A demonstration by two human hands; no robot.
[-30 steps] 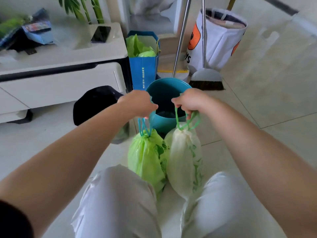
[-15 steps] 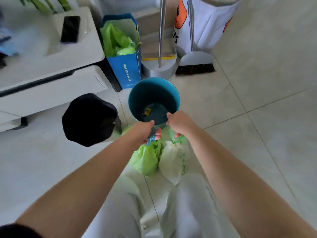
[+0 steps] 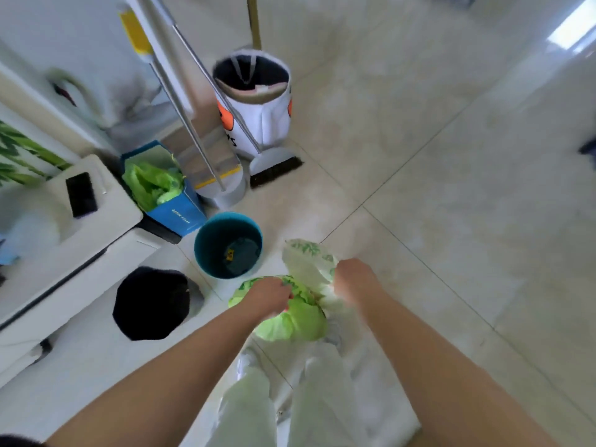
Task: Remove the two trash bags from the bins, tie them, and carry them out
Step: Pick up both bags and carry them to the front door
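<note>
pale tiled floor [image 3: 451,195] | teal bin [image 3: 227,245], black bin [image 3: 151,303] centre-left | left hand [image 3: 269,298] fingers clenched on green bag [image 3: 290,321] | right hand [image 3: 353,279] fingers gripping white bag [image 3: 308,262]

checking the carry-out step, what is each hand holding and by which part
Left hand grips the green trash bag at its gathered top; right hand grips the white trash bag at its top.

I stand in a home, on a pale tiled floor [image 3: 451,188]. A broom [image 3: 274,166] and dustpan [image 3: 222,191] lean by a white fabric hamper [image 3: 258,124]; a low white cabinet [image 3: 80,253] carries a phone [image 3: 81,194], with houseplant leaves [image 3: 22,156] behind it and two small bins [image 3: 206,253] below.
</note>
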